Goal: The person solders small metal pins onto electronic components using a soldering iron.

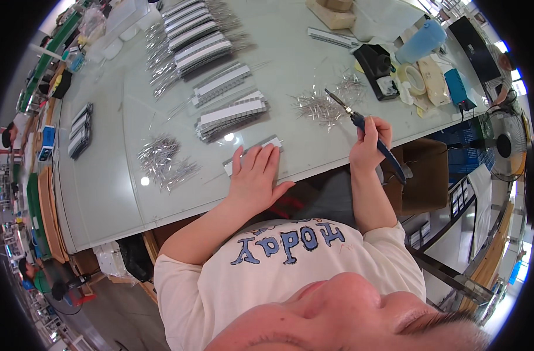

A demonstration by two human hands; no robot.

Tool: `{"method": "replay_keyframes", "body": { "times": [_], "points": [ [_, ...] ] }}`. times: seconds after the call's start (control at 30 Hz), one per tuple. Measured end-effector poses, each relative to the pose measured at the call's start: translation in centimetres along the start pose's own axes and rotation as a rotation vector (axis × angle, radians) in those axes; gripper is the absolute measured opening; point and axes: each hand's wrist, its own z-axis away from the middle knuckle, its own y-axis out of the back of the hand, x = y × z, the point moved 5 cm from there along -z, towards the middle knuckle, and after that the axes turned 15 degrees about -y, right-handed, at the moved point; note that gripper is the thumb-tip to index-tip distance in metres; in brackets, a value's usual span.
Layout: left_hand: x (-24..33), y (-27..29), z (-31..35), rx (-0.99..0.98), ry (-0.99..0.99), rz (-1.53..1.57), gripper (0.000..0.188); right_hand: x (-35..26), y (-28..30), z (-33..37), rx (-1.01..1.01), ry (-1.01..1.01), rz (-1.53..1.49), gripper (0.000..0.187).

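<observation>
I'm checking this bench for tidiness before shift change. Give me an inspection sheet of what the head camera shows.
Surface: pale green table, glossy, with light glare spots.
Job's things: soldering iron with blue handle; white strip part at the table's near edge.
Clutter: loose piles of metal pins; rows of grey-white strips; tape roll; black iron stand.
Hands: left hand flat on the strip part, fingers spread; right hand closed around the soldering iron, tip raised over the table.
Cables: dark cord running from the iron's handle end past the table edge.
Surroundings: standing fan; cardboard box under the table.
</observation>
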Motion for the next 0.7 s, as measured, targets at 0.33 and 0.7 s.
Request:
{"method": "replay_keyframes", "body": {
  "times": [0.33, 0.7],
  "points": [
    [0.7, -0.1, -2.0, -0.070, -0.061, 0.006, 0.064, 1.0, 2.0, -0.5, 0.050, 0.091, 0.038, 0.009],
    [2.1, -3.9, -8.3, -0.052, -0.125, -0.011, 0.059, 1.6, 2.6, -0.5, 0.027, -0.002, 0.042, 0.011]
  ]
}}
